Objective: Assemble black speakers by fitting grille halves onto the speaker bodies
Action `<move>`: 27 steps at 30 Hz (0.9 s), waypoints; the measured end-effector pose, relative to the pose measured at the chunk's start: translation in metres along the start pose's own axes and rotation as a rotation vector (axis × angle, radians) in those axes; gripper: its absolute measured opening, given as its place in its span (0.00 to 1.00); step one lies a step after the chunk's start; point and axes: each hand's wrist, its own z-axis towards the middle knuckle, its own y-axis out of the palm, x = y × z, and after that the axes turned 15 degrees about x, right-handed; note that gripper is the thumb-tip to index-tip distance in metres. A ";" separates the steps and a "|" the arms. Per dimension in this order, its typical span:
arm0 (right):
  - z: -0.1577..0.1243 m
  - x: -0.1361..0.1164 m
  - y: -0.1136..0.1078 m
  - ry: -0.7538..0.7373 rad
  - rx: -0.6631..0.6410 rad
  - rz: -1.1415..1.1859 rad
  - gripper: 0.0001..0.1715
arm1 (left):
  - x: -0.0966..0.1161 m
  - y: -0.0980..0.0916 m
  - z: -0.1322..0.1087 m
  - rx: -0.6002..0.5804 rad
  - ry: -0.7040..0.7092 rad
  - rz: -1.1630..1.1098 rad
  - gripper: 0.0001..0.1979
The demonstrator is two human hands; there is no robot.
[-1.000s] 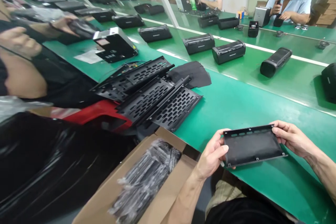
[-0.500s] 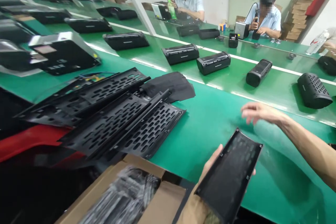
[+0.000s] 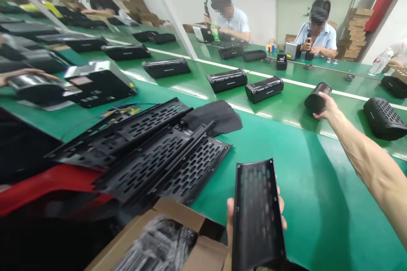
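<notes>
My left hand (image 3: 230, 220) grips a black curved perforated grille panel (image 3: 257, 216) upright near the front edge of the green table (image 3: 286, 152); only its thumb and fingertips show round the panel's sides. My right arm is stretched far across the table, and my right hand (image 3: 326, 108) closes on the near end of a black speaker body (image 3: 316, 97) that lies on the conveyor strip. The fingers are mostly hidden behind that speaker.
A stack of black slotted grilles (image 3: 152, 148) and black cloth pieces (image 3: 216, 116) lie to the left. An open cardboard box (image 3: 178, 241) with bagged parts sits at the front. Several more speakers (image 3: 263, 89) line the belt, one (image 3: 383, 118) at right. Other workers sit opposite.
My right hand let go of the grille panel and reached far forward to the speaker on the belt. My left hand turned the panel from flat to upright.
</notes>
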 end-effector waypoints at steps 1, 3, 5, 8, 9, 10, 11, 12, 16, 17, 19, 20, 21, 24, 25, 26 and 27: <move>-0.003 -0.005 -0.010 0.036 0.003 0.040 0.26 | -0.002 -0.003 -0.001 -0.005 0.030 -0.018 0.46; -0.015 -0.015 -0.034 0.096 0.016 0.172 0.24 | -0.005 -0.008 -0.001 -0.011 0.060 -0.052 0.46; -0.036 -0.023 -0.059 0.105 -0.014 0.414 0.27 | -0.006 -0.011 0.001 -0.036 0.076 -0.075 0.45; -0.080 -0.031 -0.079 0.041 -0.170 0.659 0.41 | -0.006 -0.008 0.007 -0.084 0.103 -0.114 0.43; -0.096 -0.032 -0.081 0.069 -0.233 0.675 0.45 | -0.006 -0.004 0.009 -0.096 0.107 -0.123 0.42; -0.111 -0.033 -0.080 0.120 -0.299 0.662 0.49 | -0.007 0.000 0.012 -0.105 0.110 -0.127 0.41; -0.125 -0.034 -0.077 0.176 -0.360 0.632 0.50 | -0.009 0.005 0.014 -0.111 0.116 -0.127 0.42; -0.137 -0.034 -0.075 0.225 -0.410 0.589 0.51 | -0.010 0.009 0.016 -0.115 0.125 -0.119 0.42; -0.170 -0.038 -0.073 0.214 -0.456 0.337 0.52 | -0.019 0.021 0.024 -0.103 0.158 -0.085 0.47; -0.174 -0.040 -0.074 0.183 -0.479 0.251 0.53 | -0.020 0.021 0.026 -0.093 0.163 -0.079 0.48; -0.181 -0.047 -0.078 0.101 -0.566 0.069 0.56 | -0.024 0.021 0.031 -0.060 0.184 -0.064 0.48; -0.184 -0.052 -0.079 0.052 -0.621 -0.019 0.59 | -0.026 0.020 0.034 -0.040 0.205 -0.057 0.48; -0.189 -0.056 -0.080 -0.003 -0.671 -0.102 0.60 | -0.028 0.021 0.038 -0.022 0.231 -0.053 0.47; -0.206 -0.068 -0.082 -0.194 -0.744 -0.296 0.59 | -0.033 0.025 0.046 0.005 0.296 -0.056 0.41; -0.212 -0.071 -0.082 -0.250 -0.753 -0.341 0.58 | -0.035 0.027 0.047 0.010 0.314 -0.061 0.39; -0.218 -0.073 -0.082 -0.297 -0.758 -0.375 0.57 | -0.036 0.028 0.048 0.016 0.328 -0.063 0.37; -0.222 -0.074 -0.080 -0.333 -0.763 -0.400 0.56 | -0.037 0.030 0.049 0.026 0.340 -0.062 0.35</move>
